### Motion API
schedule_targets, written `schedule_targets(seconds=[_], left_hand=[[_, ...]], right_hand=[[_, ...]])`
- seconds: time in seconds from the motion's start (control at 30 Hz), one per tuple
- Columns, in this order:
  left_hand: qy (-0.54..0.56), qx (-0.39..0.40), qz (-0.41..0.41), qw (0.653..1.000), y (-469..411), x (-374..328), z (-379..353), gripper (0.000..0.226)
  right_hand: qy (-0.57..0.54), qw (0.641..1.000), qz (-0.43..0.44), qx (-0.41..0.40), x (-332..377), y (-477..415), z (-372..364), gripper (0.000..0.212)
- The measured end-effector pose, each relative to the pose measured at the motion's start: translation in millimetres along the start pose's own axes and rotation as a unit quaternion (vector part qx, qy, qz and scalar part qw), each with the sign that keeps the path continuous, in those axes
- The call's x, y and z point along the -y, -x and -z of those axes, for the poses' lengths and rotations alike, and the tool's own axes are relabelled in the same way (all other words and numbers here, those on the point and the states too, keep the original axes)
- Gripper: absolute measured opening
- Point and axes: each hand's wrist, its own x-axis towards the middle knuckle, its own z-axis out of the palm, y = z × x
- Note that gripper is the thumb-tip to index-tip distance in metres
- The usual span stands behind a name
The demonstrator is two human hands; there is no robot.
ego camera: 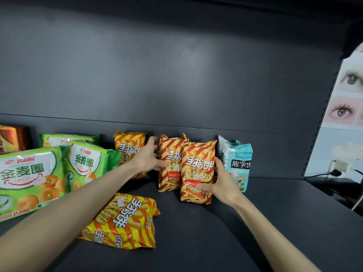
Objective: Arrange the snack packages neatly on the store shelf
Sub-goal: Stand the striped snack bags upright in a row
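**Both hands on upright striped bags**

Nearest you, a flat red-and-yellow striped foil snack bag (pixel 125 220) lies on the dark grey shelf board (pixel 196 242). Your right hand (pixel 222 185) grips the front upright striped bag (pixel 197 171), thumb across its lower face, fingers behind its right edge. Your left hand (pixel 149 158) clasps the second upright striped bag (pixel 170 163), which touches the first from behind. A pale blue biscuit bag (pixel 235 161) stands just right; green ring-snack bags (pixel 29 177) are at left.
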Motion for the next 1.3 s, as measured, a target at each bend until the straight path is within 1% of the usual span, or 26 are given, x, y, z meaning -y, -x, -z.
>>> schedule_targets(seconds=[0.1,0.23,0.37,0.43,0.47,0.57,0.6,0.73,0.8,0.9,1.0,1.03,1.13,1.17,1.3], left_hand=[[-0.009,0.006,-0.008,1.0,-10,2,-8,0.083],[-0.027,0.004,-0.007,1.0,-18,7,-18,0.082],[0.01,0.019,0.02,1.0,-19,9,-18,0.072],[0.021,0.041,0.044,0.998,-17,8,-17,0.067],[0.014,0.057,0.053,0.997,-16,8,-17,0.071],[-0.018,0.109,0.069,0.991,-15,10,-18,0.097],[-0.025,0.116,0.069,0.991,-15,10,-20,0.101],[-0.038,0.101,0.041,0.993,-19,15,-29,0.099],[-0.044,0.107,0.025,0.993,-20,18,-33,0.097],[-0.068,0.118,0.004,0.991,-21,21,-34,0.097],[-0.075,0.136,-0.006,0.988,-19,18,-32,0.107],[-0.077,0.145,-0.01,0.986,-19,18,-33,0.104],[-0.074,0.163,-0.012,0.984,-19,17,-34,0.078],[-0.073,0.166,-0.011,0.983,-19,17,-35,0.074],[-0.072,0.185,0.001,0.98,-18,13,-37,0.072]], right_hand=[[0.014,1.0,0.001,0.002,0,-8,2,0.1],[0.026,0.999,0.001,-0.018,-1,-14,0,0.094],[0.021,1.0,0.0,-0.02,-3,-19,-1,0.091],[0.015,1.0,-0.001,-0.021,-4,-20,-2,0.09],[0.013,1.0,0.001,-0.021,-4,-20,-4,0.09],[0.006,1.0,0.003,-0.02,-4,-20,-6,0.09],[0.007,1.0,0.005,-0.019,-3,-21,-7,0.09],[0.026,0.999,0.01,-0.015,-4,-23,-11,0.09],[0.039,0.999,0.008,-0.001,-6,-22,-11,0.086],[0.026,0.998,0.003,0.052,-10,-19,-10,0.079],[0.003,0.995,-0.01,0.095,-12,-20,-10,0.081],[-0.003,0.995,-0.011,0.102,-12,-20,-11,0.082],[-0.01,0.994,-0.006,0.113,-13,-22,-11,0.083],[-0.012,0.994,-0.004,0.111,-13,-22,-11,0.083],[-0.021,0.994,-0.002,0.11,-17,-22,-11,0.084]])
